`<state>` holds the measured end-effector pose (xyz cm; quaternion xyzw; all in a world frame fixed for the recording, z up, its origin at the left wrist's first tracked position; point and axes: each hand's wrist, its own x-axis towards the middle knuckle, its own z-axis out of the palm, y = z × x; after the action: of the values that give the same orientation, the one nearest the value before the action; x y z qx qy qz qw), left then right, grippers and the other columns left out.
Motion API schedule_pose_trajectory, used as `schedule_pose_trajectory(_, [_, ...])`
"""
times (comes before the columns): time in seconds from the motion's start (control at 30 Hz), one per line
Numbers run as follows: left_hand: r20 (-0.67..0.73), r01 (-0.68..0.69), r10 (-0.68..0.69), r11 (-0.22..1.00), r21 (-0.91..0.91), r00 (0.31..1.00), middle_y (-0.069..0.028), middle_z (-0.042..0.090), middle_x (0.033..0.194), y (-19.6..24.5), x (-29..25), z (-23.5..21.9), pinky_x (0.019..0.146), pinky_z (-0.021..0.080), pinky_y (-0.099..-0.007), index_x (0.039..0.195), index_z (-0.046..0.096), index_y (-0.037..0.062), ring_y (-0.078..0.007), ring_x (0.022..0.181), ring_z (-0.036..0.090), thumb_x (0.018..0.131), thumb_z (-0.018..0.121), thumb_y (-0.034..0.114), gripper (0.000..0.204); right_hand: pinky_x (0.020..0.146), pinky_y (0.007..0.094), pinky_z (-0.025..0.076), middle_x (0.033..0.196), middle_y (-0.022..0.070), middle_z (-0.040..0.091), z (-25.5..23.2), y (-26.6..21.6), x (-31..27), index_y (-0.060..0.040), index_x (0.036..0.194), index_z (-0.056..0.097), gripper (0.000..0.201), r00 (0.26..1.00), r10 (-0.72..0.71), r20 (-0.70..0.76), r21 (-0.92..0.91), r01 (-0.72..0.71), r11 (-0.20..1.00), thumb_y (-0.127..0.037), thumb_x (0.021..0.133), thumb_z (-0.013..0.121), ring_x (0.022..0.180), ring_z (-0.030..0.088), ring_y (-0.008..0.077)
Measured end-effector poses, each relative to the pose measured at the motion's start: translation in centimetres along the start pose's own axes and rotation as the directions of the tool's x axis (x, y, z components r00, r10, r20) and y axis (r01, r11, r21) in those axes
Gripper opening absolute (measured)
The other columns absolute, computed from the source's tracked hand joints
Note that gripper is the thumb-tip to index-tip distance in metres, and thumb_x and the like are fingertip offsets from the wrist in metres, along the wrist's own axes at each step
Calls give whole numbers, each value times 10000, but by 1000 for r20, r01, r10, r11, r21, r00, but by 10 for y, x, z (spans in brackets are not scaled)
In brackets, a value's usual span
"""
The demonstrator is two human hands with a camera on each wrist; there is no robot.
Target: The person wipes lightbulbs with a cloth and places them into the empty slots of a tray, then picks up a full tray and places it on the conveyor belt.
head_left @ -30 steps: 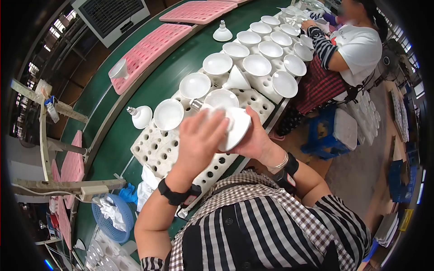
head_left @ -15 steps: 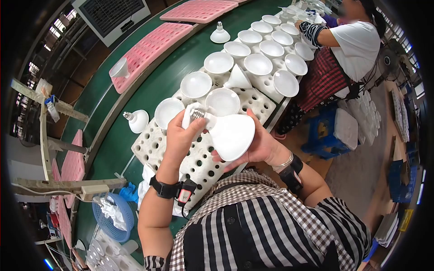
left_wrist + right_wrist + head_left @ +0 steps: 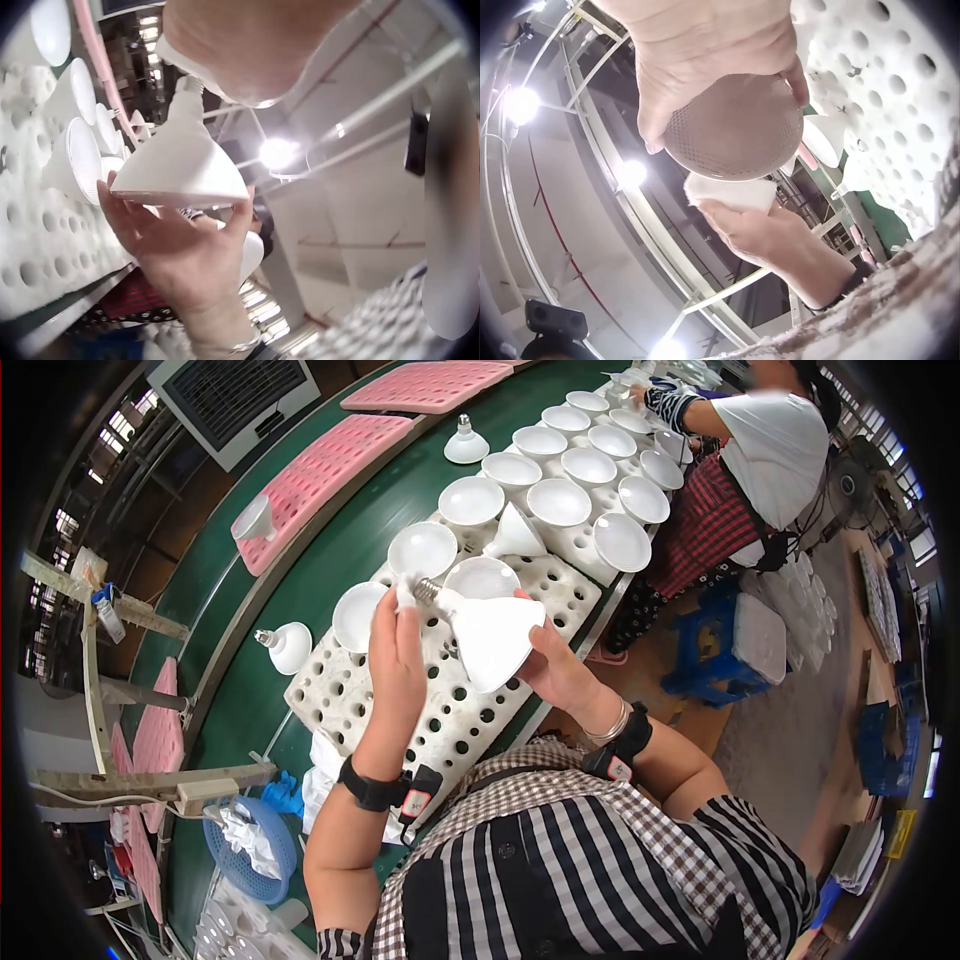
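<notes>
Turned since half a second ago, the person's left hand (image 3: 397, 655) now points its fingers upward, pinching a soft white cloth (image 3: 739, 193) beside the silver metal screw base (image 3: 425, 591) of a white, funnel-shaped reflector lamp (image 3: 492, 640). The right hand (image 3: 562, 672) grasps this lamp by its broad round rim. Held tilted, it is above a white foam-like block (image 3: 320, 700) pierced with round holes, where similar white lamps (image 3: 422, 550) stand face up.
</notes>
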<state>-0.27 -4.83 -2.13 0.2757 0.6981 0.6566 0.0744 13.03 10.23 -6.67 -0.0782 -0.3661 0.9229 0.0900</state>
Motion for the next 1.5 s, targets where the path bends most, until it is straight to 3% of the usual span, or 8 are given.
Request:
schedule_pose_trajectory(0.13, [482,-721,539,461,517,690,-75,605,1213,20,-23,16,876,388,-429,1146,631,91,-304,1134,521,818,656,173,340,1003,428,443,1430,92,338,-1,5,1,-129,1522,38,953,996,-37,-80,-88,30,996,-435,857,648,1281,428,225])
schedule_pose_trajectory(0.53, [553,-731,479,478,486,681,-8,601,1279,19,-30,13,894,380,-417,1163,658,113,-288,1146,517,737,663,75,428,889,417,514,1236,66,549,1,-1,3,-121,1390,397,669,994,101,-34,92,-98,991,-527,867,495,1133,560,222])
schedule_pose_trajectory(0.67, [412,-566,470,253,784,780,-9,609,1264,-11,3,-21,908,373,-408,1162,654,93,-269,1146,512,807,622,99,356,931,511,453,1306,62,546,-7,5,-3,-168,1359,466,699,946,323,15,248,-317,916,-623,828,482,1145,555,261])
schedule_pose_trajectory(0.83, [-19,50,-48,993,110,999,-68,592,1263,-61,7,-44,960,394,-408,1148,642,70,-293,1119,532,846,608,81,304,998,640,344,1372,76,489,-12,2,-6,-162,1376,453,732,900,435,46,471,-403,785,-616,808,531,1235,481,299])
schedule_pose_trajectory(1.1, [416,-597,465,360,717,781,-82,597,1253,-20,-2,-30,937,416,-370,1205,627,116,-275,1103,547,818,652,123,388,959,657,370,1370,173,474,-7,7,-4,-123,1397,426,761,896,431,106,507,-422,752,-613,818,495,1193,484,463])
schedule_pose_trajectory(1.17, [16,-64,62,964,259,998,-101,621,1214,-40,11,-39,909,441,-335,1247,598,73,-233,1090,565,907,588,164,353,920,622,439,1327,206,490,-10,3,-7,-76,1412,387,850,936,309,169,334,-349,875,-638,787,522,1166,518,441])
schedule_pose_trajectory(1.27, [255,392,-329,882,-261,909,-97,628,1184,-24,3,-45,902,452,-307,1282,555,21,-184,1050,588,962,522,203,369,893,598,481,1297,220,502,-13,2,-7,-46,1421,360,921,953,238,188,250,-281,927,-654,756,551,1152,538,423])
schedule_pose_trajectory(1.5, [377,332,-258,932,-146,890,-48,663,996,6,-13,-24,771,501,-252,1234,568,3,-111,926,616,791,753,145,500,904,566,492,1318,200,498,-13,2,2,-30,1423,348,853,930,293,221,243,-343,907,-607,820,522,1160,542,391])
